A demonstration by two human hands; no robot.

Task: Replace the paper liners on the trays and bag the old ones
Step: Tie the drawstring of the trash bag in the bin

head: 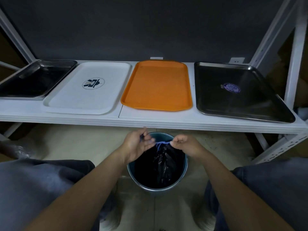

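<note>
The far-left metal tray [33,77] runs off my view's left edge; the sticker [232,88] on the right metal tray [250,104] is too blurred for me to read. The black bag [160,164] is bunched shut, so its contents are hidden from me, and it covers the floor of the bin [164,135]. The fingertips [150,140] of the left hand [136,145] are smeared where they pinch the drawstring [160,143] — its other end vanishes inside the curled right hand [185,145].

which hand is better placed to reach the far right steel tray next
Right, likely: the right hand is nearer that steel tray; the left hand would cross the body. Both pinch the blue string now.
</note>
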